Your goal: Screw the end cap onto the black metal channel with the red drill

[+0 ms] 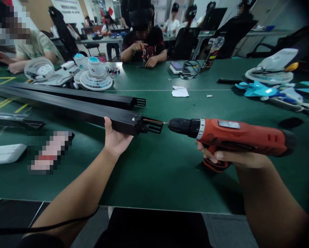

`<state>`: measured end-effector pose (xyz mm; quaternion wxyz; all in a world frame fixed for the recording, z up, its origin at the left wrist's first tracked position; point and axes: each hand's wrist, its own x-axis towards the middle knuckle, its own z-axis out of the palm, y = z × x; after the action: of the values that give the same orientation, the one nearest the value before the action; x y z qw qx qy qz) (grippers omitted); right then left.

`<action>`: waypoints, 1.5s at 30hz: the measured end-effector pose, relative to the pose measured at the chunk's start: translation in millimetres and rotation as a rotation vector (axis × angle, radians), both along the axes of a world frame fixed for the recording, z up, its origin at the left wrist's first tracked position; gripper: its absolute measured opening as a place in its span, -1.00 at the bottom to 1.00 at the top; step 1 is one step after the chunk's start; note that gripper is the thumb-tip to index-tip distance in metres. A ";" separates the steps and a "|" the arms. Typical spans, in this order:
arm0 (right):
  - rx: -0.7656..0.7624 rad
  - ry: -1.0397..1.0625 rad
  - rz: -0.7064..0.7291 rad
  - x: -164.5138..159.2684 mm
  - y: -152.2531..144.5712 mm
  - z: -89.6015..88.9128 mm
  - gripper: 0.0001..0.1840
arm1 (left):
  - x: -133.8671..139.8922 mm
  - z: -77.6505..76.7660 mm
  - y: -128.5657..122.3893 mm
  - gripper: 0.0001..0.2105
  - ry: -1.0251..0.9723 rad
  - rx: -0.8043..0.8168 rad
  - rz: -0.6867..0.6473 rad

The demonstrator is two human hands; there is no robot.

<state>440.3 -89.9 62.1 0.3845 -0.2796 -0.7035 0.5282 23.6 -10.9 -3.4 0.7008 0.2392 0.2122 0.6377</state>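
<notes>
My left hand [117,139] grips the near end of a long black rectangular bar [92,112], its thumb up along the near side and the fingers underneath. From the bar's end sticks out a slotted black end piece [153,124]. My right hand [221,156] is wrapped round the handle of a red and black cordless drill [244,136], which lies level and points left. The thin bit [165,123] in its chuck reaches to the slotted piece; whether it touches a screw there I cannot tell. Behind lies a second black bar [113,99] with a similar end.
White fan parts [96,81] stand at the back left. Blue fan blades [260,89] and a white fan cage lie at right. Paper scraps [180,91], a bottle [212,53] and a blurred-out phone-like object [51,151] are on the green table [154,186]. A co-worker [144,44] sits opposite.
</notes>
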 end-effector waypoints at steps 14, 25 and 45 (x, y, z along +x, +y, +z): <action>-0.008 0.118 -0.006 -3.8 -2.2 -12.6 -0.62 | -0.8 2.6 -6.4 0.00 0.045 0.043 -0.017; -0.047 0.094 0.101 -8.1 -1.7 -10.0 -0.66 | -9.1 -2.0 -4.8 -0.06 -0.050 0.038 -0.079; -0.101 0.097 0.138 -2.8 -0.9 -14.5 -0.63 | -2.8 0.5 -7.5 -0.01 -0.007 0.024 -0.020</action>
<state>437.5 -90.9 47.6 0.3664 -0.2235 -0.6742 0.6011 20.8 -18.4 -3.0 0.7051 0.2475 0.1995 0.6338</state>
